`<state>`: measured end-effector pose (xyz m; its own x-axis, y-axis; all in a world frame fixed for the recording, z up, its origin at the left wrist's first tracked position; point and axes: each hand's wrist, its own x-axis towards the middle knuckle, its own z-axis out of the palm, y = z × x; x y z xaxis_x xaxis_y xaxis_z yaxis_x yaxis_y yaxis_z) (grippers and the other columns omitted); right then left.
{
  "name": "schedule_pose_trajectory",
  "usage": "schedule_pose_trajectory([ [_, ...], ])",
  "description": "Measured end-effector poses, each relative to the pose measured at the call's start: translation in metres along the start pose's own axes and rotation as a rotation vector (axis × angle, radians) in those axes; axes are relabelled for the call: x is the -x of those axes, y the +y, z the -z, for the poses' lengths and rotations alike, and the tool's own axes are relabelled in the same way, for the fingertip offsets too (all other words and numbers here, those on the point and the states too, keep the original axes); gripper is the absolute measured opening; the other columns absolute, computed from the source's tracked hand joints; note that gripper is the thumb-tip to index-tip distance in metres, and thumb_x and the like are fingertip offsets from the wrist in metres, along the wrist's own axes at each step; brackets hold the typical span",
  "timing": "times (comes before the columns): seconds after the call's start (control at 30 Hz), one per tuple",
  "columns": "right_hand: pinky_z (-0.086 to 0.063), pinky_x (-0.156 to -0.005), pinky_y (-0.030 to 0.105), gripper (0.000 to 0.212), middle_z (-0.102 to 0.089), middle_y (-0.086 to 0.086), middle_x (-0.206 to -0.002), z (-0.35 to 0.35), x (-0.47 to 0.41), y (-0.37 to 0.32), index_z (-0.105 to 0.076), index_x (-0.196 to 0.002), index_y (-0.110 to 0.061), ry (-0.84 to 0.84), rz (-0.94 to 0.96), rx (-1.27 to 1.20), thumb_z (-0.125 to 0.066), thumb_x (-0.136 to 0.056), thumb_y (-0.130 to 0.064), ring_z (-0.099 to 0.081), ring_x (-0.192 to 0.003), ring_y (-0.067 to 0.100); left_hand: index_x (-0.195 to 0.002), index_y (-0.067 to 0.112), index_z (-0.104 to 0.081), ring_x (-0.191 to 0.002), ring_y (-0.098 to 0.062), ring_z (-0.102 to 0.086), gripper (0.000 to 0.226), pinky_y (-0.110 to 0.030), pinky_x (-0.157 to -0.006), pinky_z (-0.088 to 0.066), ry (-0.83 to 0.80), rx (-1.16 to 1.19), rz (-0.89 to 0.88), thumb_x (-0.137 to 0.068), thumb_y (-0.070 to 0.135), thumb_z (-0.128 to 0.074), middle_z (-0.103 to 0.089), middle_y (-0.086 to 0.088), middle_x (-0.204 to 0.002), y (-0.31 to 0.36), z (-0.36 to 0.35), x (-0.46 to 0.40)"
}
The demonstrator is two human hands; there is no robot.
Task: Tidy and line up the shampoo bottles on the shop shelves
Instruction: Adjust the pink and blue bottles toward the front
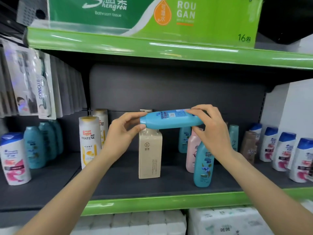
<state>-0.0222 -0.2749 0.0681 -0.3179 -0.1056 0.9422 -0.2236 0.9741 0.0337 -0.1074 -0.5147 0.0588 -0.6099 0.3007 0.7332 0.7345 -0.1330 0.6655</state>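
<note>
Both hands (123, 131) (210, 131) grasping blue shampoo bottle (171, 120) | horizontal | back label up

- Bare dark shelf (118, 180) lies open between the Pantene bottle (89, 141) and the beige square bottle (149, 155), wide enough for a hand.
- More bare shelf shows in front of the beige bottle, along the green front edge (152, 203).
- On the right, a teal bottle (203, 165) stands forward, just before a pink bottle (192, 150), crowding that side.
- The green upper shelf (169, 50) caps the headroom.
</note>
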Motion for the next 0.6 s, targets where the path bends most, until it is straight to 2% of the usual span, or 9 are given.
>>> schedule_pose_trajectory([
  [0.1, -0.039, -0.087, 0.01, 0.055, -0.057, 0.001, -0.115, 0.001, 0.001, 0.004, -0.062, -0.117, -0.014, -0.028, -0.001, -0.071, -0.071, -0.068, 0.011, -0.047, -0.108, 0.012, -0.105, 0.025, -0.064, -0.107, -0.005, -0.062, 0.036, -0.016, -0.085, -0.049, 0.014, 0.028, -0.023, -0.083, -0.004, -0.062, -0.065, 0.005, -0.115, 0.002, 0.004, 0.005],
  [0.17, -0.035, -0.092, 0.006, 0.051, -0.058, -0.003, -0.115, 0.003, 0.002, 0.001, -0.063, -0.116, -0.014, -0.043, -0.024, -0.159, -0.071, -0.07, 0.008, -0.05, -0.108, 0.009, -0.106, 0.024, -0.063, -0.104, -0.002, -0.062, 0.035, -0.012, -0.082, -0.048, 0.014, 0.041, -0.015, -0.084, -0.004, -0.061, -0.065, 0.007, -0.113, 0.003, 0.005, 0.008],
  [0.23, -0.035, -0.092, 0.004, 0.046, -0.061, -0.008, -0.114, 0.009, 0.001, -0.005, -0.063, -0.113, -0.016, -0.079, -0.172, -0.355, -0.074, -0.072, 0.002, -0.053, -0.108, 0.003, -0.107, 0.022, -0.063, -0.101, 0.0, -0.063, 0.031, -0.012, -0.08, -0.049, 0.019, 0.059, 0.02, -0.085, 0.001, -0.06, -0.066, 0.009, -0.11, 0.002, 0.006, 0.009],
  [0.33, -0.044, -0.089, 0.01, 0.041, -0.068, -0.009, -0.105, 0.018, -0.003, -0.008, -0.064, -0.104, -0.017, -0.183, -0.41, -0.647, -0.079, -0.069, -0.003, -0.062, -0.101, 0.001, -0.112, 0.023, -0.062, -0.098, -0.007, -0.066, 0.026, -0.019, -0.079, -0.054, 0.028, 0.099, 0.106, -0.089, 0.01, -0.056, -0.068, 0.005, -0.105, 0.002, 0.006, 0.008],
  [0.47, -0.053, -0.081, 0.018, 0.032, -0.072, -0.006, -0.094, 0.022, -0.005, -0.005, -0.065, -0.099, -0.018, -0.203, -0.563, -0.763, -0.077, -0.072, -0.006, -0.067, -0.09, 0.005, -0.11, 0.03, -0.062, -0.095, -0.015, -0.067, 0.026, -0.022, -0.077, -0.056, 0.01, 0.138, 0.199, -0.093, 0.014, -0.052, -0.068, -0.004, -0.1, 0.004, 0.001, 0.006],
  [0.6, -0.058, -0.078, 0.029, 0.016, -0.074, 0.001, -0.09, 0.022, -0.005, -0.003, -0.067, -0.097, -0.014, -0.193, -0.743, -0.884, -0.07, -0.081, -0.014, -0.071, -0.086, 0.016, -0.11, 0.03, -0.063, -0.089, -0.013, -0.067, 0.03, -0.024, -0.078, -0.056, 0.015, 0.17, 0.212, -0.088, 0.01, -0.06, -0.07, -0.005, -0.091, 0.006, -0.003, 0.004],
])
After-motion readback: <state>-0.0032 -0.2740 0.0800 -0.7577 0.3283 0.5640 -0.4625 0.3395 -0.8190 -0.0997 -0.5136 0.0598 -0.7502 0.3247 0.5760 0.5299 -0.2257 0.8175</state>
